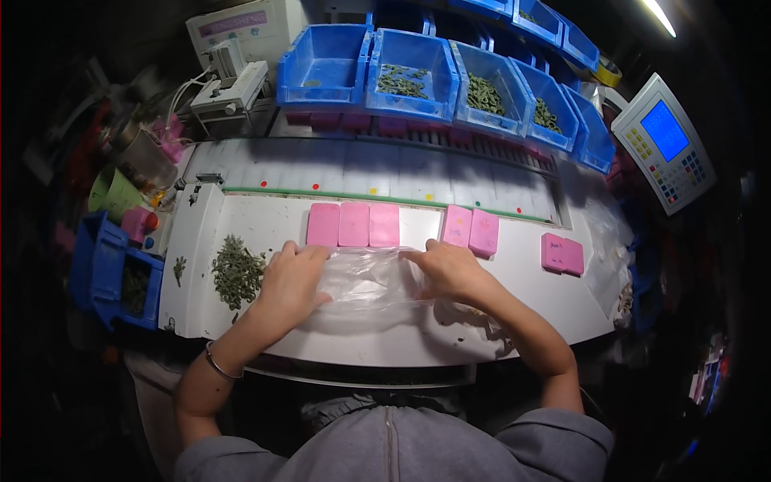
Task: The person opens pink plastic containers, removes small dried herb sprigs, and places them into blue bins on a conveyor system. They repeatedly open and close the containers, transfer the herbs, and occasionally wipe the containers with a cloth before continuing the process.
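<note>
Stretched between my two hands is a clear plastic bag [371, 281], held above the white worktop [321, 347]. My left hand [291, 283] grips its left side, thumb toward the middle. At the opposite side my right hand [450, 271] pinches the upper right edge. Three pink blocks [354, 224] stand side by side just beyond the bag. Two more pink blocks [470, 230], with marks on them, are past my right hand. Left of my left hand lies a loose pile of small dark green pieces [235, 273].
Blue bins [413, 72], some with green pieces, line the back. A machine panel with a blue screen [665, 145] stands at the right, near another pink pair [561, 254]. A blue bin [118, 273] is off the left edge. Crumpled plastic [606, 257] lies at the right.
</note>
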Available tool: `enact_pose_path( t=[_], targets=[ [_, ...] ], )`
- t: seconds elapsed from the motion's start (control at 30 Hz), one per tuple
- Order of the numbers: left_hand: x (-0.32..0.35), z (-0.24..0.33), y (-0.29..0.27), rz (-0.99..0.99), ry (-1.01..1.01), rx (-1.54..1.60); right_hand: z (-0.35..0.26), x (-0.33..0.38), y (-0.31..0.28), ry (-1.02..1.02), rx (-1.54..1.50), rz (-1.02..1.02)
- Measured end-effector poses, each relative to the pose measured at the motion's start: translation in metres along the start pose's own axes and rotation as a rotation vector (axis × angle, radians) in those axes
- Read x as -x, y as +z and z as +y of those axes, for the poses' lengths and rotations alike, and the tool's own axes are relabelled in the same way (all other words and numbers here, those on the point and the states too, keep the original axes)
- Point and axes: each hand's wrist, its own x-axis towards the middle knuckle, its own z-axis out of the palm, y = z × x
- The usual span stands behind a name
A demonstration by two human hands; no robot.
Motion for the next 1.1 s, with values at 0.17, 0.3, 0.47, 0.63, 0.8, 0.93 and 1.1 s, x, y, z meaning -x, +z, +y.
enact_pose_path(
  t=[0.17,0.3,0.47,0.63,0.8,0.93,1.1],
  targets=[
    [0.000,-0.024,0.016,-0.104,-0.053,0.163,0.001,-0.024,0.011,-0.025,-0.049,-0.093],
    [-0.007,-0.025,0.011,-0.149,-0.252,0.254,0.017,-0.034,0.012,-0.064,-0.305,-0.164],
    [-0.006,-0.027,0.013,-0.049,-0.230,0.200,0.028,-0.033,0.006,-0.099,-0.483,-0.278],
    [-0.004,-0.026,0.015,0.043,-0.252,0.170,0.042,-0.030,0.013,0.004,-0.797,-0.249],
    [-0.004,-0.018,0.013,0.163,-0.160,0.060,0.020,-0.028,0.016,-0.132,-0.487,0.020],
    [0.002,0.001,-0.001,0.282,-0.106,0.033,0.007,-0.006,-0.004,-0.093,-0.388,0.029],
    [0.005,0.022,-0.010,0.433,-0.050,0.101,0.002,0.005,-0.038,-0.100,-0.389,0.063]
  ],
)
